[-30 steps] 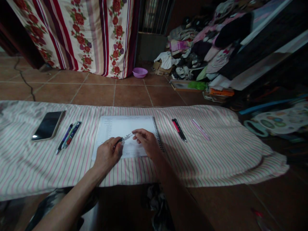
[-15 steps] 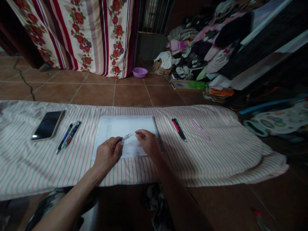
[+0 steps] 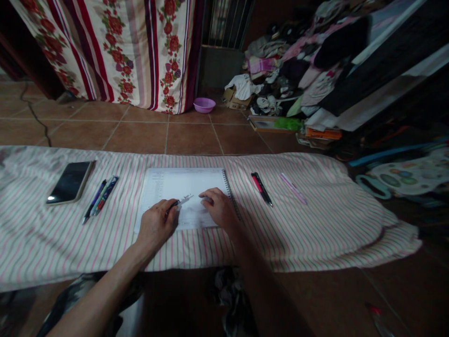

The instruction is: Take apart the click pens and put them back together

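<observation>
A spiral notebook lies open on the striped cloth, its coil along the right side. Over its lower left part, my left hand is closed around a pen with a dark body; a thin, pale end points up and to the right. My right hand hovers or rests over the lower right of the page, just beyond that end, fingers curled with thumb and forefinger close together. Whether a small thing sits between them I cannot make out. Fine marks on the page near the pen's end are too blurred to read.
On the striped cloth lie a phone and several pens at left. To the right are red and black pens and a pink-white pen. Beyond are a purple basin, a curtain and heaped clothes.
My right hand has shifted slightly to the right, away from the pen's end. My left hand and the pen have hardly moved.
</observation>
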{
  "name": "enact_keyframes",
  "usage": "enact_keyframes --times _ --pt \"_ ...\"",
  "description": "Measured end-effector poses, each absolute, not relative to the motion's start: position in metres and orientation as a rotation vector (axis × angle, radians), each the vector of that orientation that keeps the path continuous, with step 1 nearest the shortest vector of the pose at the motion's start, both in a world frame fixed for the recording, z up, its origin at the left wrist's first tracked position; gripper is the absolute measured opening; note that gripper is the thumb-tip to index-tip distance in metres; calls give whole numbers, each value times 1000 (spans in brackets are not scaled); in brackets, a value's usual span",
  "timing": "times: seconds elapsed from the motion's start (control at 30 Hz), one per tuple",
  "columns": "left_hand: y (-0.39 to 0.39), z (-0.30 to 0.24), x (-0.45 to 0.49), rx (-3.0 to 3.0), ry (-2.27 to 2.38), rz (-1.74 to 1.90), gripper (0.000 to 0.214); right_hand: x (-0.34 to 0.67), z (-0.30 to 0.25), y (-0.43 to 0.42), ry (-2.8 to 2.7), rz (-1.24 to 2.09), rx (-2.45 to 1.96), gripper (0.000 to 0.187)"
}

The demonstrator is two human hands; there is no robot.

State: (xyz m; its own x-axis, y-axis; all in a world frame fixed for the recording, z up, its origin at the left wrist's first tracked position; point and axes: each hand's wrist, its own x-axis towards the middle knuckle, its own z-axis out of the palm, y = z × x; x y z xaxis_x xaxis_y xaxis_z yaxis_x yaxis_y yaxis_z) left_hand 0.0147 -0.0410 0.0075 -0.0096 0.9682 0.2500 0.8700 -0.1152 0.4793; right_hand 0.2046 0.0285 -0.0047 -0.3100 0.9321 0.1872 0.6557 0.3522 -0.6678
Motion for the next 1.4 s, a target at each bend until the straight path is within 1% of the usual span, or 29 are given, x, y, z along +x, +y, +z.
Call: enact_keyframes --times 0.3,0.57,1.17,1.3,1.4 --pt "-39 6 16 2071 1931 800 37 213 -4 29 -2102 662 -1381 30" --pt "-40 7 16 2088 1950 768 37 217 -10 29 -2115 673 -1312 33" --pt "-41 8 17 2133 1950 739 35 225 -4 24 -2172 670 -1288 33" --pt "-40 8 17 2172 1955 724 36 228 2 26 -2098 663 -1293 27" --pt "-40 7 17 2190 1961 727 36 234 8 32 -1917 679 -1296 24"
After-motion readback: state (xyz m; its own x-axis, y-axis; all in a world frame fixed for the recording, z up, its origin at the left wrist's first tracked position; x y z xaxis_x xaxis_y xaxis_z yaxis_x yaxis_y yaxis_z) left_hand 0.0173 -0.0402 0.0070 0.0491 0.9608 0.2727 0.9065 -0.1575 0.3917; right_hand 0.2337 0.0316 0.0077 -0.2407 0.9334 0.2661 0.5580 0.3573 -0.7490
